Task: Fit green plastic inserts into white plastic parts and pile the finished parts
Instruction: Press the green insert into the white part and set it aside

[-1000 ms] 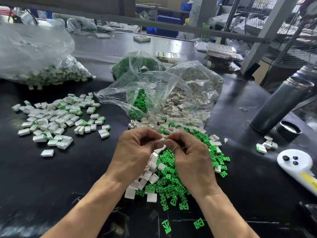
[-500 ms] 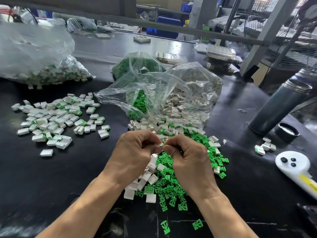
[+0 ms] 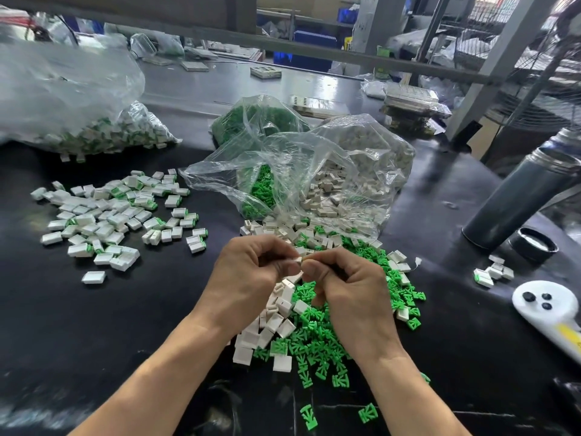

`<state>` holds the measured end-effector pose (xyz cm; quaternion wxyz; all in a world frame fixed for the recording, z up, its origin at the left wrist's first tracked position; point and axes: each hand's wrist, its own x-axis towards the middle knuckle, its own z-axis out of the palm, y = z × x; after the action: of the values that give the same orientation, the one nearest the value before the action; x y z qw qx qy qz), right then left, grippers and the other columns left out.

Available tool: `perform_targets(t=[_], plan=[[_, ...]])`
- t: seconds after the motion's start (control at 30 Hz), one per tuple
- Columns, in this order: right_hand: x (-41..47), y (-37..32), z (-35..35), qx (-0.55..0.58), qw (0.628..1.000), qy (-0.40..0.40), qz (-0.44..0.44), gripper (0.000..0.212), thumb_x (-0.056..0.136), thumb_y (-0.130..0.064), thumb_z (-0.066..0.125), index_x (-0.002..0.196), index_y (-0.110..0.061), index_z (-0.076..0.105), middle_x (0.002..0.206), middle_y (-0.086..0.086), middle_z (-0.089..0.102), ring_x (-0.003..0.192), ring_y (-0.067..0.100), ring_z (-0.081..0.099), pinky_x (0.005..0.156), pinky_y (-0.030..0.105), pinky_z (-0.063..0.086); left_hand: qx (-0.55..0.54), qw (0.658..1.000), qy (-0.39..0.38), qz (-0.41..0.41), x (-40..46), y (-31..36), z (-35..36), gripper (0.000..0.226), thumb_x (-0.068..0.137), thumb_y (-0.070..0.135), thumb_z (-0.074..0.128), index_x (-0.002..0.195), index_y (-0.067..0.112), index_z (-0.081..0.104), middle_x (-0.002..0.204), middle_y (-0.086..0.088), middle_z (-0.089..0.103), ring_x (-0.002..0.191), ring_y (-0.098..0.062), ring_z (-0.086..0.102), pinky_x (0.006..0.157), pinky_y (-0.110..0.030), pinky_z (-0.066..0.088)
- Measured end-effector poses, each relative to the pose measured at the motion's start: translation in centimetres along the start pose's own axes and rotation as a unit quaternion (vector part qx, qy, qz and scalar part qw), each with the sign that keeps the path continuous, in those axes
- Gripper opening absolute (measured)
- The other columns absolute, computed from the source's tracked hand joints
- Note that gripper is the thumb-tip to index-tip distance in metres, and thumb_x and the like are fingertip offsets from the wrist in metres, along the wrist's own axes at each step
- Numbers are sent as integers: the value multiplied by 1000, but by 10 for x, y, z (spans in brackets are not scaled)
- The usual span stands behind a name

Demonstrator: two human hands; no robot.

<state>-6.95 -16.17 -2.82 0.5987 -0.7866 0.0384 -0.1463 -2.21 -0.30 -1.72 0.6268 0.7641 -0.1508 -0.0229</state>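
Observation:
My left hand (image 3: 251, 275) and my right hand (image 3: 349, 287) meet fingertip to fingertip above a loose heap of green inserts (image 3: 317, 338) and white parts (image 3: 273, 328). Between the thumbs and forefingers I pinch a small white part (image 3: 298, 260); any insert in it is hidden by my fingers. A spread pile of finished white parts with green showing (image 3: 107, 215) lies on the black table to the left. An open clear bag (image 3: 314, 177) behind my hands holds more green inserts and white parts.
A big clear bag of finished parts (image 3: 94, 133) lies at the back left. A grey flask (image 3: 518, 196) and its cap (image 3: 533, 245) stand at the right, with a few parts (image 3: 492, 273) and a white controller (image 3: 553, 309) nearby. Two green inserts (image 3: 339, 415) lie near the front.
Both hands stay together over the heap, with only small finger movements on the white part. Nothing else has moved.

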Motion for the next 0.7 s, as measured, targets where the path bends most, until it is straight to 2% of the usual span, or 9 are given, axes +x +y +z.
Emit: perform_targets(t=[0.1,0.17,0.23,0.33,0.43,0.53,0.6,0.67,0.7], plan=[[0,-4,1,80,997,5,22,13,96,-21,71,87,-23,80,77,7,75,57,14,57,48,26,50,-31,1000,-1,3,0,0,0,13,86,2,77,85,15,77,75,4,73,64,1,61,60,-13,47],[1,-6,-2,112,993,19,39,22,103,-28,61,92,-21,79,79,8,76,58,16,54,43,26,43,-56,998,5,7,0,0,2,13,86,3,77,85,16,77,77,2,73,67,0,61,63,-14,48],[1,-9,-2,137,988,13,66,36,107,-39,51,92,-19,77,76,10,75,55,18,50,40,25,36,-59,998,8,8,1,0,5,13,85,8,79,86,20,77,85,-1,74,75,-10,65,70,-24,53],[0,-13,5,148,983,-30,102,58,106,-55,38,76,-23,76,70,9,72,51,15,47,39,21,32,-68,997,-12,17,0,1,12,13,86,6,78,87,18,76,102,-4,73,89,-25,68,87,-45,56],[-1,-15,12,124,985,-29,117,66,109,-54,33,62,-32,74,55,1,62,45,10,44,39,19,31,-74,997,-30,16,-3,3,20,12,87,5,77,88,16,75,107,1,70,85,-27,66,87,-53,56],[-1,-14,15,144,984,-7,107,67,112,-43,33,59,-38,73,48,-10,54,40,0,46,39,14,34,-61,997,-34,15,-5,2,24,10,87,12,79,89,20,76,104,13,73,90,-28,69,89,-50,56],[1,-11,17,155,984,0,89,67,113,-35,32,61,-40,75,47,-15,58,42,-4,54,41,8,39,-59,997,-36,18,-8,2,28,10,87,13,79,92,21,75,103,11,74,88,-29,70,86,-52,57],[3,-7,19,153,985,11,82,60,112,-36,35,71,-40,78,56,-14,66,53,-4,64,50,11,47,-74,997,-31,15,-9,3,31,10,88,12,79,93,20,75,101,6,75,84,-35,70,81,-56,58],[4,-5,20,158,984,19,80,54,110,-40,37,76,-41,79,67,-11,73,67,-1,71,61,17,54,-78,996,-27,16,-10,4,32,10,88,12,79,93,19,75,100,4,75,83,-36,70,80,-56,59]])
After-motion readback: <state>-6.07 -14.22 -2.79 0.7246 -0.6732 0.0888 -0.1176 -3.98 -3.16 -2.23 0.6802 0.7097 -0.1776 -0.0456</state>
